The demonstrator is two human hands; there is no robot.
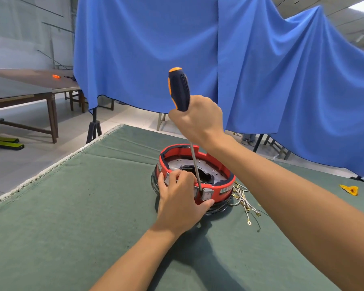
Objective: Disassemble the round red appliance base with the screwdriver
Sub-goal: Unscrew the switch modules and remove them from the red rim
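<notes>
- Green felt-covered tabletop (72, 206) fills my head view, with a blue cloth backdrop (261, 70) hung behind its far edge and brown wooden tables (29, 89) off to the far left.
- Near the middle of the tabletop, towards its far edge, sits the round red plastic appliance base (219, 186), open side up, a grey metal plate showing inside.
- My left hand (181, 204) grips the base's near wall, fingers curled over the rim, thumb pressed low on the outside.
- My right hand (198, 120) is clamped round the lower end of the black-and-orange-handled screwdriver (179, 89); its steel shaft runs steeply down to the grey switch housing (207, 193) on the near wall.
- I judge I'm prying or loosening that housing; next comes firm downward pressure while keeping the base steady.
- A slip would send the tip at my left thumb, just beside it.
- Loose white wires with ring terminals (245, 201) lie just right of the base; a yellow scrap (350, 190) lies near the right edge.
</notes>
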